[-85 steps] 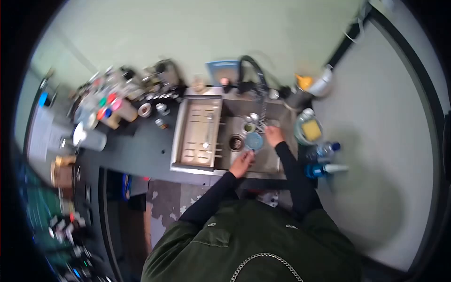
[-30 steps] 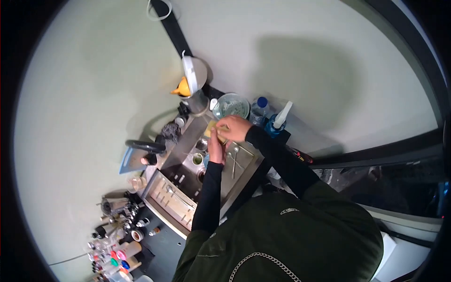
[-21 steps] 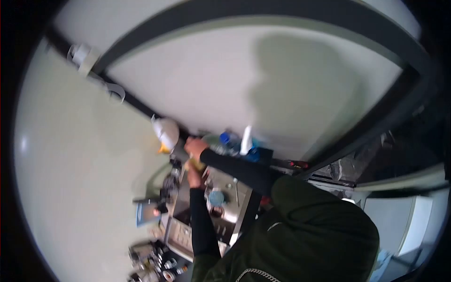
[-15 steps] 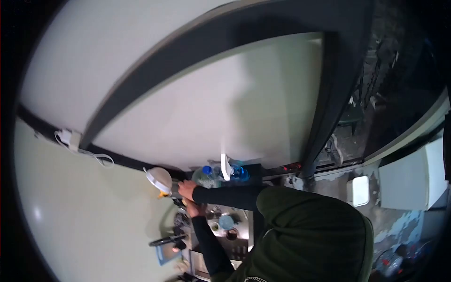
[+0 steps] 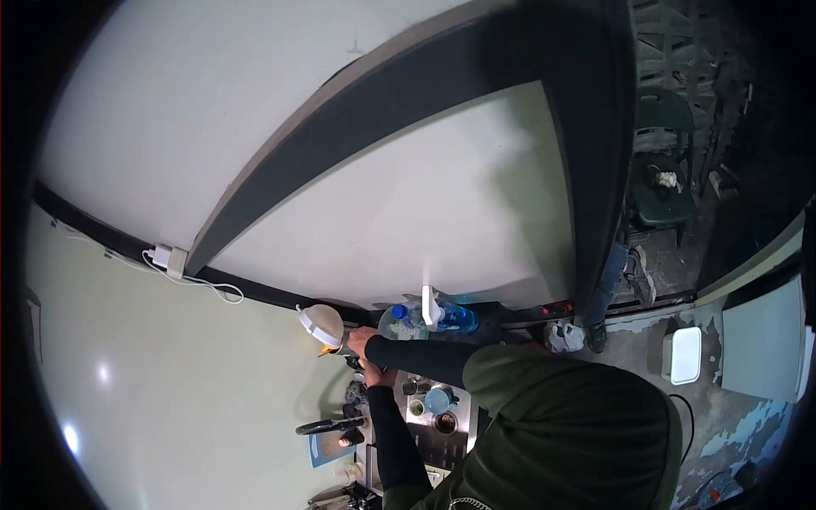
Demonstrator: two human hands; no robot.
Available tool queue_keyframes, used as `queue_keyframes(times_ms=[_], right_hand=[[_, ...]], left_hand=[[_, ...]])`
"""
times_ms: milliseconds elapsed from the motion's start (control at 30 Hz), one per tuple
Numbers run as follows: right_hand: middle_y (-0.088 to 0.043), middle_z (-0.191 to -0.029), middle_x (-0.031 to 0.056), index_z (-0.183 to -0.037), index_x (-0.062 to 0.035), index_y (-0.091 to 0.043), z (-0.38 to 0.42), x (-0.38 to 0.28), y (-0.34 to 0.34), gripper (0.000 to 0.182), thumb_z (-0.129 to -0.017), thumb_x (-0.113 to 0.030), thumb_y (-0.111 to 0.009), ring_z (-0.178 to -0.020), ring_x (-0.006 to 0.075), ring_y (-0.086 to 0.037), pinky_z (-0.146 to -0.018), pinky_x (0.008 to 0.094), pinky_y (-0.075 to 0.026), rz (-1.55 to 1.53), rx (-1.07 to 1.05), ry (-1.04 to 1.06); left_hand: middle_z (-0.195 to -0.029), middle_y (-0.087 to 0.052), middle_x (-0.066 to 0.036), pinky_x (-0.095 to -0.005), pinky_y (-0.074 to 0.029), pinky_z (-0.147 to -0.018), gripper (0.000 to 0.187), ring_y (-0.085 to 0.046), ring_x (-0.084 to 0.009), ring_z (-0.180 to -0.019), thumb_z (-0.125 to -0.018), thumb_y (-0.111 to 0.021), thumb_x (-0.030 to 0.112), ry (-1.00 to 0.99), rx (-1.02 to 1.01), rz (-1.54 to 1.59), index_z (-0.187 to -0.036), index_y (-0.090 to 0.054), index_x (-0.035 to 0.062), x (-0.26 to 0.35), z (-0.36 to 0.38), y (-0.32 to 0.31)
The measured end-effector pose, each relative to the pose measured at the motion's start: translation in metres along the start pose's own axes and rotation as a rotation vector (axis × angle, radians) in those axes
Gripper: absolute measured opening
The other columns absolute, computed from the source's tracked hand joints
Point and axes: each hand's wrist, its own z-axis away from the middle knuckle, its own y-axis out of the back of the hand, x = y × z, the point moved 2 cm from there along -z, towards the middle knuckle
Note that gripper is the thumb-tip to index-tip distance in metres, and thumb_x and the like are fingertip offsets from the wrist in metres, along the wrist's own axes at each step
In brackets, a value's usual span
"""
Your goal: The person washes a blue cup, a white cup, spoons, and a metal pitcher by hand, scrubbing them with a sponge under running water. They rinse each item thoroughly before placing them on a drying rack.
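My right hand (image 5: pixel 361 340), at the end of the upper dark sleeve, is closed on something small and dark that I cannot make out. Just below it, my left hand (image 5: pixel 377 374) is curled close to the same spot, and its grip is partly hidden. Beside the fingers is a round, pale container with a white rim (image 5: pixel 323 325), with an orange part under it. A blue-capped clear bottle (image 5: pixel 411 316) and a spray bottle with blue liquid (image 5: pixel 459 319) stand behind my right wrist.
Below my arms, a metal sink area (image 5: pixel 450 429) holds a light blue cup (image 5: pixel 439 400) and several small vessels. A pan (image 5: pixel 327 427) is near the wall. Another person's legs (image 5: pixel 610 276) show at the doorway, near a green chair (image 5: pixel 663 200). A white tub (image 5: pixel 685 355) is on the floor.
The view has shifted, so the scene sits further right in the frame. The other person's legs and more of the green chair now show. Both hands stay by the pale container.
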Motion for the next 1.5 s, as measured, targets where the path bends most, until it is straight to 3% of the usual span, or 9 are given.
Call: queue_keyframes(times_ms=[233, 300, 367, 500, 667, 800, 1200, 1300, 1500], right_hand=[[-0.068, -0.087, 0.0159, -0.084, -0.0037, -0.071, -0.01, -0.002, -0.005, 0.019, -0.075, -0.014, -0.058, -0.086, 0.0323, -0.067, -0.075, 0.0413, -0.054, -0.135, 0.019, -0.083], [-0.068, -0.088, 0.0167, -0.084, -0.004, -0.071, -0.008, 0.006, -0.003, 0.019, -0.075, -0.014, -0.059, -0.087, 0.0322, -0.067, -0.075, 0.0413, -0.054, -0.009, -0.048, 0.041], [-0.068, -0.09, 0.0179, -0.085, -0.0043, -0.072, 0.0, 0.01, -0.008, 0.019, -0.075, -0.015, -0.06, -0.089, 0.0315, -0.067, -0.075, 0.0421, -0.054, 0.138, -0.15, 0.167], [-0.068, -0.095, 0.0158, -0.091, -0.0068, -0.072, -0.02, 0.006, -0.014, 0.021, -0.078, -0.015, -0.057, -0.09, 0.032, -0.067, -0.078, 0.0435, -0.054, 0.179, -0.233, -0.041], [-0.064, -0.098, 0.018, -0.089, -0.0029, -0.068, -0.01, 0.019, -0.002, 0.018, -0.079, -0.016, -0.06, -0.095, 0.0358, -0.063, -0.079, 0.044, -0.053, 0.216, -0.204, 0.153], [-0.064, -0.096, 0.0176, -0.087, -0.0027, -0.066, -0.012, 0.024, -0.007, 0.018, -0.071, -0.01, -0.069, -0.093, 0.0361, -0.063, -0.08, 0.0434, -0.052, 0.212, -0.183, 0.127], [-0.067, -0.092, 0.0175, -0.088, -0.006, -0.071, -0.017, 0.018, -0.01, 0.019, -0.077, -0.019, -0.061, -0.087, 0.0335, -0.067, -0.075, 0.0426, -0.055, 0.247, -0.17, 0.139], [-0.068, -0.091, 0.0171, -0.087, -0.0054, -0.072, -0.022, 0.01, -0.017, 0.023, -0.08, -0.02, -0.055, -0.083, 0.0322, -0.068, -0.071, 0.0437, -0.055, 0.289, -0.061, -0.015], [-0.066, -0.09, 0.0148, -0.087, -0.0071, -0.069, -0.003, 0.009, -0.016, 0.022, -0.081, -0.018, -0.052, -0.091, 0.0306, -0.065, -0.076, 0.0448, -0.052, -0.031, -0.032, -0.046]], left_hand=[[-0.128, -0.053, -0.007, -0.049, -0.043, -0.097, 0.064, -0.052, -0.0272, -0.117, -0.088, -0.049, 0.058, -0.043, -0.003, -0.021, -0.132, -0.044, 0.0119, -0.003, -0.006, 0.01], [-0.128, -0.053, -0.006, -0.0443, -0.04, -0.101, 0.048, -0.05, -0.0234, -0.119, -0.091, -0.054, 0.039, -0.061, 0.054, -0.013, -0.129, -0.047, 0.0092, 0.004, 0.015, -0.014], [-0.13, -0.051, -0.007, -0.0442, -0.039, -0.102, 0.049, -0.048, -0.0225, -0.12, -0.092, -0.052, 0.039, -0.013, 0.08, 0.053, -0.13, -0.045, 0.0096, 0.009, 0.015, -0.021], [-0.131, -0.05, -0.005, -0.0447, -0.038, -0.102, 0.049, -0.047, -0.0223, -0.121, -0.094, -0.047, 0.047, -0.025, -0.007, 0.135, -0.131, -0.043, 0.0149, -0.008, -0.007, 0.019], [-0.109, -0.059, -0.005, -0.0372, -0.052, -0.073, 0.046, -0.059, -0.0219, -0.095, -0.092, -0.047, 0.053, -0.053, 0.183, 0.204, -0.117, -0.052, 0.0139, -0.007, 0.01, 0.0], [-0.112, -0.059, -0.006, -0.0376, -0.05, -0.078, 0.048, -0.058, -0.021, -0.099, -0.093, -0.044, 0.052, -0.063, 0.175, 0.248, -0.121, -0.051, 0.0141, -0.004, 0.02, -0.006], [-0.112, -0.06, -0.005, -0.0369, -0.05, -0.078, 0.043, -0.058, -0.0203, -0.1, -0.093, -0.045, 0.049, -0.055, 0.113, 0.213, -0.117, -0.053, 0.0146, -0.003, 0.018, 0.001], [-0.117, -0.06, -0.005, -0.0399, -0.042, -0.095, 0.044, -0.056, -0.0211, -0.11, -0.091, -0.047, 0.047, -0.01, 0.045, 0.272, -0.118, -0.055, 0.0139, 0.004, 0.022, -0.011], [-0.117, -0.061, -0.007, -0.0423, -0.046, -0.091, 0.047, -0.058, -0.0244, -0.109, -0.089, -0.044, 0.047, 0.047, 0.053, 0.181, -0.12, -0.055, 0.0128, 0.012, 0.013, -0.008]])
